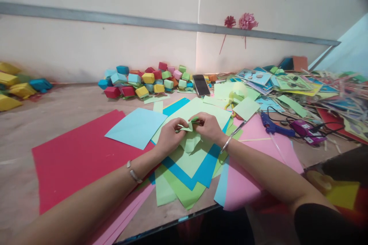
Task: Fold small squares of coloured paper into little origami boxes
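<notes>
A small piece of folded light green paper [191, 142] is held between my two hands, above a stack of pale green sheets [188, 162]. My left hand [171, 136] pinches its left side with thumb and fingers. On the other side, my right hand [209, 128] grips the paper's upper right part, its fingers curled. Some of the folds are hidden behind the fingers. Under the pale green sheets lie blue sheets [192, 183] and brighter green ones [188, 198]. A light blue square sheet [136, 127] lies left of my left hand. Scissors [234, 133] rest right of my right hand.
Red sheets [83, 153] spread on the left and pink sheets [244, 183] on the right. Folded paper boxes [149, 78] and a phone [201, 85] line the wall. A blue glue gun [274, 126] sits beside a purple device [307, 130] with cables. Paper crafts [299, 83] crowd the far right.
</notes>
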A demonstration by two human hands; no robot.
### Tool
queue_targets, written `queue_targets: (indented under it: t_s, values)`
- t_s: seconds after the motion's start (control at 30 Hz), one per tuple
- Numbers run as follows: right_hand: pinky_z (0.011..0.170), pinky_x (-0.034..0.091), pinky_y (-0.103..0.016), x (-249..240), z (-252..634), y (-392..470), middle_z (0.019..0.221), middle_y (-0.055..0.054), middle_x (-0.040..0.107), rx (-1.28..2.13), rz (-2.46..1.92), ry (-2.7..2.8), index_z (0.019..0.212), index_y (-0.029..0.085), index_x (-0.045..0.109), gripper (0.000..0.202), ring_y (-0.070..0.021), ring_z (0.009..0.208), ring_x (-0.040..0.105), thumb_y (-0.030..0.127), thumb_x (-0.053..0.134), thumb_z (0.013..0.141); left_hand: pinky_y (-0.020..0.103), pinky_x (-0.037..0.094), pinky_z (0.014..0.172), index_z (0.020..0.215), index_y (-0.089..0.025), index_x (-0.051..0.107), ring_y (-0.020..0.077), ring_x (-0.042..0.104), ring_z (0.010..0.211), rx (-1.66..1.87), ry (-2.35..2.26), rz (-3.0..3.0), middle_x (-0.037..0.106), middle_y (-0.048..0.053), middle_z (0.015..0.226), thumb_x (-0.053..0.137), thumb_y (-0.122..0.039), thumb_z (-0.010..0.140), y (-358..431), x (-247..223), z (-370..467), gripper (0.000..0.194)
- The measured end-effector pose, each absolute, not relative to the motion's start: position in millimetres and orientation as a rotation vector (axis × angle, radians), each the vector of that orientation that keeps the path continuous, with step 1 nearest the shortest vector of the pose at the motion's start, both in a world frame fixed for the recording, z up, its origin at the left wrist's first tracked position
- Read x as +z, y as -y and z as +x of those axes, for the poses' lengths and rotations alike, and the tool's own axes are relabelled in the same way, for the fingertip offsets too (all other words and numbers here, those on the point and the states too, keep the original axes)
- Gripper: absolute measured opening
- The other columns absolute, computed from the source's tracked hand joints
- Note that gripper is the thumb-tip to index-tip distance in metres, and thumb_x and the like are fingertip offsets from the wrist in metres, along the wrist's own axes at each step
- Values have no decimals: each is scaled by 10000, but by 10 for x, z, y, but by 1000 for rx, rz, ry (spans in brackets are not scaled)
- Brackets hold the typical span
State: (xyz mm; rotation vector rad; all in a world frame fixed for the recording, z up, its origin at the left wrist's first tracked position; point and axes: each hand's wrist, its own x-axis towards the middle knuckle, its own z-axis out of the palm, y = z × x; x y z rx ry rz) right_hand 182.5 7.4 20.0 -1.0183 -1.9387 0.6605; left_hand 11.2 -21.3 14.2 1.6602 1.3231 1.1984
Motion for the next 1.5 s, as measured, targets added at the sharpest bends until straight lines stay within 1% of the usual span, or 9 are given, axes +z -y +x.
queue_targets:
  t_s: [0.27, 0.43, 0.6, 0.87, 1.0, 1.13, 1.27, 1.37, 1.5]
  values:
    - [636, 400, -243, 213, 1821, -60, 708, 10, 582, 504, -1021, 2069, 732, 183, 629, 151, -127, 684, 511, 266, 746, 777, 347, 517, 757, 793, -214, 651, 215, 667, 807, 1240, -1405, 1786, 730, 41, 854, 540, -261, 693, 200, 88, 92, 156]
    - [651, 426, -261, 202, 1863, -82, 770, -22, 639, 458, -938, 2058, 756, 197, 707, 98, -137, 694, 547, 196, 651, 836, 310, 508, 725, 912, -204, 629, 196, 654, 822, 1326, -1312, 1706, 706, 52, 932, 570, -261, 705, 252, 140, 123, 222]
    - [665, 446, -271, 182, 1860, -89, 810, -37, 676, 462, -916, 2062, 772, 211, 747, 130, -142, 699, 570, 182, 642, 841, 269, 449, 602, 776, -208, 631, 143, 557, 614, 1321, -1378, 1600, 670, 0, 735, 590, -254, 696, 222, 137, 109, 101]
    - [684, 441, -257, 193, 1871, -100, 796, -22, 666, 488, -970, 2050, 806, 194, 716, 156, -137, 705, 566, 82, 617, 758, 339, 552, 777, 673, -235, 734, 243, 690, 925, 1276, -1299, 1722, 775, 64, 968, 651, -262, 695, 266, 162, 128, 90]
    - [701, 433, -264, 187, 1863, -106, 808, -19, 661, 507, -952, 2123, 825, 193, 687, 122, -145, 726, 554, 128, 685, 722, 358, 552, 828, 673, -242, 743, 242, 691, 900, 1304, -1354, 1751, 773, 60, 904, 656, -240, 693, 251, 177, 119, 89]
    - [687, 425, -273, 195, 1843, -76, 734, -8, 620, 478, -978, 2082, 720, 199, 633, 72, -151, 715, 546, 203, 692, 762, 342, 555, 751, 732, -220, 690, 227, 693, 810, 1296, -1335, 1650, 739, 45, 826, 657, -274, 694, 266, 181, 130, 74]
    - [719, 460, -292, 221, 1843, -47, 769, -25, 654, 487, -901, 2041, 746, 203, 650, 60, -162, 744, 584, 190, 631, 801, 329, 535, 733, 783, -222, 574, 232, 693, 868, 1331, -1239, 1535, 709, 35, 853, 690, -273, 632, 292, 206, 155, 197]
    - [742, 493, -308, 232, 1852, -47, 831, -43, 689, 511, -852, 1981, 787, 209, 674, 57, -174, 799, 617, 221, 631, 823, 336, 535, 777, 889, -203, 595, 239, 695, 941, 1364, -1053, 1199, 731, 65, 965, 685, -258, 575, 269, 228, 154, 331]
    - [799, 527, -332, 235, 1863, -60, 905, -57, 711, 566, -767, 1894, 824, 220, 714, 67, -185, 879, 655, 233, 648, 832, 303, 499, 627, 931, -140, 721, 188, 664, 690, 1203, -1022, 773, 741, 74, 821, 747, -278, 562, 230, 245, 146, 395]
